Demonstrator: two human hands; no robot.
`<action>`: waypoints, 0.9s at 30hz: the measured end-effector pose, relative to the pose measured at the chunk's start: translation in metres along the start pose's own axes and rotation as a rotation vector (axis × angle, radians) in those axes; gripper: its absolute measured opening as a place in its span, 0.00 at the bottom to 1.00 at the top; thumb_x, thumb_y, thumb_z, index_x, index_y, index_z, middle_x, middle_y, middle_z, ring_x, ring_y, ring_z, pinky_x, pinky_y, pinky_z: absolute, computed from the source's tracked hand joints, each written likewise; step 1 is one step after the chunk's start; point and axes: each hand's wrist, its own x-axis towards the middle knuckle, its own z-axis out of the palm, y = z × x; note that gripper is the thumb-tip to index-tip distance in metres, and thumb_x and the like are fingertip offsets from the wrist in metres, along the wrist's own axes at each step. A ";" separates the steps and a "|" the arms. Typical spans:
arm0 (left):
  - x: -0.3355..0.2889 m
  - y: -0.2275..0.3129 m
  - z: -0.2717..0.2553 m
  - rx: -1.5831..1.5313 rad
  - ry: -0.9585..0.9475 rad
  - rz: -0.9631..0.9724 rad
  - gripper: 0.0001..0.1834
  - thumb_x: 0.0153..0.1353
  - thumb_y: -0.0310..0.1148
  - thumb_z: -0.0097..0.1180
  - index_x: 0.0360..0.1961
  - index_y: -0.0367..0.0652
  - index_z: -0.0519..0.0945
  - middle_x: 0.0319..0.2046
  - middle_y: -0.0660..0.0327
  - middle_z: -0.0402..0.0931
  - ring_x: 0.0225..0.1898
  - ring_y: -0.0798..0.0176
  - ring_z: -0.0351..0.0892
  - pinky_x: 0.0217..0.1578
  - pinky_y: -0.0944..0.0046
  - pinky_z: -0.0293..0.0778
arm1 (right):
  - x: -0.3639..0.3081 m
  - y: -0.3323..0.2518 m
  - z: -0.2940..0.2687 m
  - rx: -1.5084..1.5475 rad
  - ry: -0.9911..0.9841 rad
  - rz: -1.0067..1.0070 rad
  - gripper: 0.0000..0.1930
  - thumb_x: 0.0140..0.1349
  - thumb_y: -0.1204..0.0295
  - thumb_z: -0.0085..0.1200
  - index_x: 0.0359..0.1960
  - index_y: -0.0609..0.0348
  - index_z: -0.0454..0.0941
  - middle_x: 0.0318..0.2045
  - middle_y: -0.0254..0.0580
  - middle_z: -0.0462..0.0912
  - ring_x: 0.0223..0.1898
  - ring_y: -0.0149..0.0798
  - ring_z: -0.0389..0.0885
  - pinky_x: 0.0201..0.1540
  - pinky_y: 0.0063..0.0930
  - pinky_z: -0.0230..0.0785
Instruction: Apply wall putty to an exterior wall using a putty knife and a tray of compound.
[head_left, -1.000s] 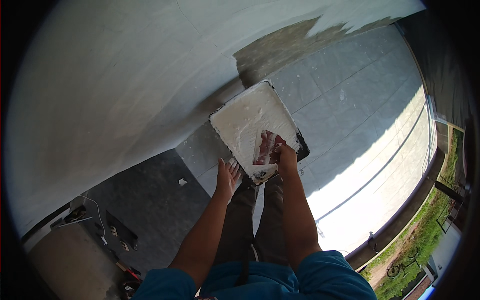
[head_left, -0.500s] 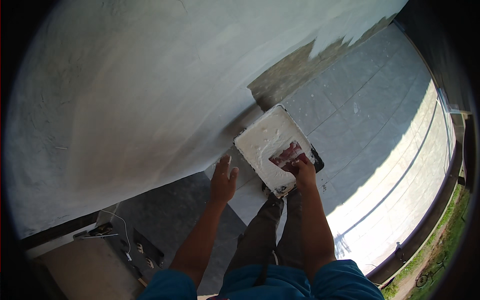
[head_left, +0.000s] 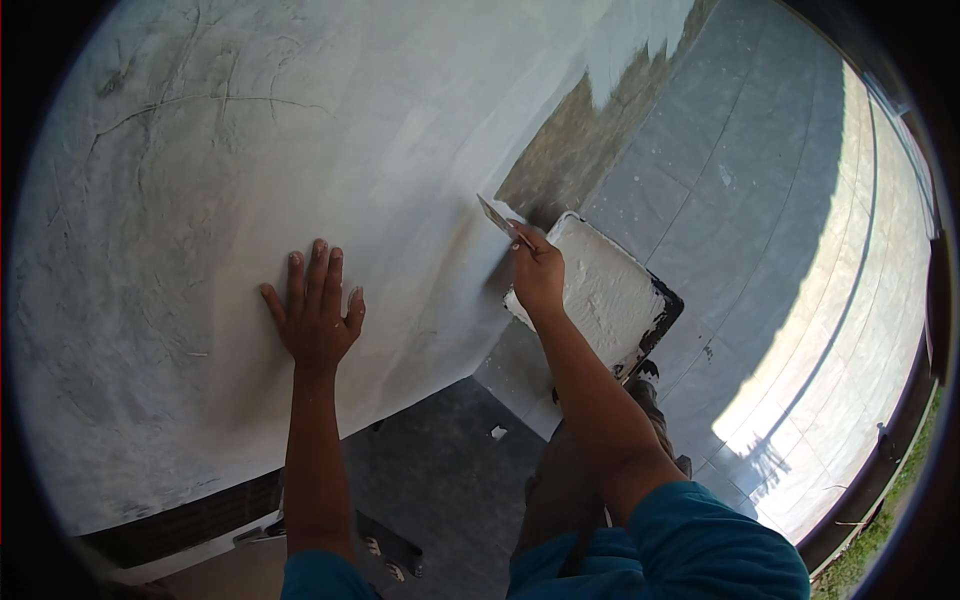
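Observation:
My left hand (head_left: 318, 310) lies with spread fingers on the pale plastered wall (head_left: 400, 150), and white specks dot its fingertips. In my right hand (head_left: 538, 268) is a flat putty scraper (head_left: 496, 215), gripped at its near edge. Its blade points up and left and is at the wall, beside the lower end of a bare brownish patch (head_left: 560, 140); whether its edge touches cannot be made out. Below and right of that hand, a shallow black tray (head_left: 672, 300) holds thick white paste (head_left: 605, 285). My right forearm covers part of the tray's left side.
Grey tiled floor (head_left: 690, 180) stretches to the right, with a sunlit strip at its outer edge. Dark flooring (head_left: 430, 460) lies below the wall, with a small white scrap (head_left: 498, 432) on it. My shoe (head_left: 648, 372) is close to the tray.
My right hand has lifted the scraper from the paste and moved it up and left to the wall. My left hand has moved left and up, onto the wall. The view has shifted.

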 end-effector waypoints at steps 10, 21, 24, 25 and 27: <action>0.005 0.002 0.000 -0.081 0.040 0.027 0.23 0.64 0.45 0.51 0.58 0.53 0.79 0.64 0.67 0.72 0.72 0.54 0.58 0.71 0.36 0.26 | 0.008 0.065 0.081 -0.216 0.321 -0.477 0.24 0.57 0.82 0.51 0.57 0.57 0.77 0.57 0.52 0.78 0.57 0.51 0.77 0.60 0.34 0.69; 0.000 -0.008 -0.002 -0.112 0.079 0.051 0.20 0.63 0.43 0.52 0.54 0.51 0.81 0.60 0.65 0.76 0.70 0.52 0.62 0.71 0.35 0.29 | -0.008 0.034 0.070 -0.298 0.446 -0.205 0.22 0.59 0.76 0.49 0.58 0.56 0.77 0.32 0.55 0.83 0.27 0.51 0.81 0.35 0.37 0.75; 0.005 0.002 0.000 -0.153 0.105 0.065 0.20 0.63 0.43 0.52 0.53 0.51 0.82 0.60 0.65 0.76 0.70 0.52 0.62 0.71 0.35 0.29 | 0.006 0.044 0.108 -0.473 0.383 -0.477 0.25 0.59 0.75 0.51 0.61 0.60 0.72 0.42 0.57 0.83 0.39 0.54 0.83 0.43 0.41 0.75; 0.005 0.002 0.000 -0.149 0.098 0.064 0.20 0.63 0.43 0.52 0.53 0.51 0.82 0.60 0.65 0.76 0.70 0.52 0.62 0.71 0.35 0.29 | -0.013 0.060 0.125 -0.489 0.352 -0.482 0.28 0.57 0.75 0.53 0.63 0.60 0.69 0.49 0.57 0.81 0.46 0.54 0.82 0.49 0.42 0.75; 0.000 -0.003 0.001 -0.140 0.091 0.058 0.19 0.62 0.42 0.53 0.52 0.50 0.82 0.59 0.65 0.77 0.70 0.52 0.62 0.71 0.36 0.30 | -0.066 0.080 0.130 -0.470 0.232 -0.452 0.26 0.56 0.77 0.54 0.60 0.58 0.73 0.48 0.55 0.82 0.47 0.53 0.83 0.49 0.40 0.76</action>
